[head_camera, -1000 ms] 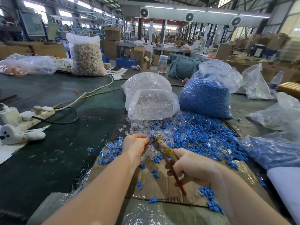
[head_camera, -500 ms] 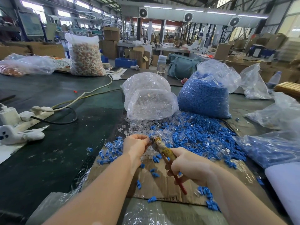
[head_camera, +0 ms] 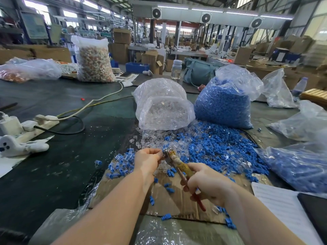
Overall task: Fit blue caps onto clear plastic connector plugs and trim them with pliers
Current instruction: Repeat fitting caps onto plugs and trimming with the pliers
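Cardboard (head_camera: 169,197): pinched part hidden by hands.

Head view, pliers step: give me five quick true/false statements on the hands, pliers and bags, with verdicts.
1. The right hand grips the pliers by the handles. True.
2. The left hand lies flat and open on the cardboard. False: it is raised, fingers pinched at the pliers' nose; what it pinches is too small to tell.
3. The bag of blue caps stands right of the bag of clear plugs. True.
4. The loose pile in front of the bags is clear plugs only. False: blue caps and clear plugs are mixed.
5. The pliers rest on the table. False: they are held up, nose toward the left hand.
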A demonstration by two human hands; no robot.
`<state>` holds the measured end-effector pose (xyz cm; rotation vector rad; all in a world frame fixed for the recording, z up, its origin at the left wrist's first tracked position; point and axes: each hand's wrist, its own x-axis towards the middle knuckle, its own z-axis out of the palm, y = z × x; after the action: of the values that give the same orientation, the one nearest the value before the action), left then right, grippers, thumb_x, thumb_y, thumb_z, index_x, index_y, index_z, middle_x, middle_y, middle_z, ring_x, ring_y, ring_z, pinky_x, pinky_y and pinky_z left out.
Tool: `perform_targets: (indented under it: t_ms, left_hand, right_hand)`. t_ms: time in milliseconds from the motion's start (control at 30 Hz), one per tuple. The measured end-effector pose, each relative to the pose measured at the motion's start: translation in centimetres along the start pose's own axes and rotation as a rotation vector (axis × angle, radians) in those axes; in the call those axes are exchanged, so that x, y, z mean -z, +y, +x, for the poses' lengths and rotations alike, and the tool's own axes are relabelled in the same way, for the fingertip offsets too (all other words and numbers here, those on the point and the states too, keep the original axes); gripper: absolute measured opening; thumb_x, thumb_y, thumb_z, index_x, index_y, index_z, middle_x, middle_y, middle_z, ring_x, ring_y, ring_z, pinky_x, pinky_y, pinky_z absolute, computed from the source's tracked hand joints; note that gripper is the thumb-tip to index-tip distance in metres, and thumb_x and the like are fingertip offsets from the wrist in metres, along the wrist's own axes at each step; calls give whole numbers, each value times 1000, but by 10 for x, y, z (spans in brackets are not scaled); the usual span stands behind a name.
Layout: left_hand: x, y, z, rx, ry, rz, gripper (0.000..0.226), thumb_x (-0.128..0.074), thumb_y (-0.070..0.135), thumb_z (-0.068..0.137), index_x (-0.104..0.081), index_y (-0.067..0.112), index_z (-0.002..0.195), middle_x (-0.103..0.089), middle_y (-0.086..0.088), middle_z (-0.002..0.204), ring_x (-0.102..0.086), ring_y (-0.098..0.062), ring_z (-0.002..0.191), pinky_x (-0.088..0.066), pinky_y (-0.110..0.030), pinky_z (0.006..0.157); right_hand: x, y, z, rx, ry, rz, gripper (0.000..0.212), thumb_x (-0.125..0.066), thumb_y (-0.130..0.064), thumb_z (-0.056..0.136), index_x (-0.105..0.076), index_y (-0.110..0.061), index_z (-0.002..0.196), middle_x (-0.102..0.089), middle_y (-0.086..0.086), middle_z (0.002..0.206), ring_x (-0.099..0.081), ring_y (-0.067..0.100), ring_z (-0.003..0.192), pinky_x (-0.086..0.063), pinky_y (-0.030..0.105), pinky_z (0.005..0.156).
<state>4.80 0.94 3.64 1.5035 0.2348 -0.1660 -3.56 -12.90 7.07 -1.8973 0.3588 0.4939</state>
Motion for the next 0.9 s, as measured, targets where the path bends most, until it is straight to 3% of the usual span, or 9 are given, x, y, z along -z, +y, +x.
perform_targets:
  t_ms: [100, 200, 267, 333, 467, 533, 600, 767, 900]
  left_hand:
    - [5, -3, 2, 54, 23, -73, 7, -59, -2, 87, -63, 3, 88, -61, -9, 75, -53, -12, 60, -44, -20, 53]
    - [14, -8, 7, 110, 79, -97, 7, -58, -2, 87, -61, 5, 85, -61, -9, 70, -52, -12, 54, -45, -19, 47]
    - [20, -12, 10, 127, 126, -125, 7, -58, -1, 87, -63, 4, 89, -61, -9, 68, -53, -12, 52, -45, -19, 46]
    - [23, -15, 14, 130, 169, -175, 13, -58, -4, 87, -63, 2, 97, -63, -9, 72, -57, -13, 56, -47, -20, 51]
    - [24, -19, 20, 88, 169, -195, 40, -53, -7, 88, -51, 0, 128, -63, -10, 98, -60, -14, 82, -47, -20, 67]
    - [23, -21, 17, 37, 142, -65, 46, -50, -3, 91, -44, 4, 136, -56, -11, 127, -57, -19, 106, -46, -26, 88]
    - [21, -25, 9, -64, 131, 92, 47, -49, 2, 93, -41, 9, 139, -51, -6, 136, -50, -19, 119, -37, -28, 101]
    - [15, -42, -14, -405, 105, 464, 39, -50, 6, 93, -50, 15, 131, -57, 3, 124, -52, 0, 95, -40, -6, 75]
    - [8, -61, -24, -628, 52, 699, 34, -53, 12, 92, -55, 19, 126, -57, 8, 116, -44, -1, 104, -32, -13, 94]
  right_hand:
    - [2, 7, 0, -15, 23, 172, 56, -48, 15, 72, -52, -15, 119, -53, 15, 93, -54, 24, 77, -47, 31, 59]
    - [7, 15, 9, 58, 255, 34, 47, -50, 14, 73, -50, -9, 113, -53, 10, 85, -46, 14, 58, -37, 22, 47]
    - [18, 25, 18, 94, 473, -152, 48, -55, 8, 75, -49, -8, 120, -57, 12, 97, -53, 18, 69, -43, 27, 57]
    - [32, 38, 26, 40, 620, -313, 61, -63, -5, 77, -42, -15, 134, -54, 11, 115, -56, 24, 94, -49, 38, 80]
    - [49, 54, 29, -98, 784, -583, 58, -69, -37, 79, -47, -20, 130, -52, 12, 122, -46, 32, 115, -41, 45, 95]
    - [54, 61, 28, -149, 812, -661, 57, -67, -44, 81, -47, -20, 129, -48, 13, 126, -42, 34, 119, -38, 45, 95]
    - [57, 68, 30, -156, 824, -726, 58, -64, -47, 83, -45, -20, 131, -45, 13, 131, -40, 34, 122, -38, 45, 97]
    - [57, 76, 33, -142, 838, -860, 64, -53, -56, 86, -35, -24, 139, -43, 13, 132, -41, 31, 121, -38, 41, 96]
    - [57, 77, 36, -162, 800, -880, 67, -46, -61, 88, -30, -25, 142, -41, 13, 135, -39, 31, 123, -37, 41, 100]
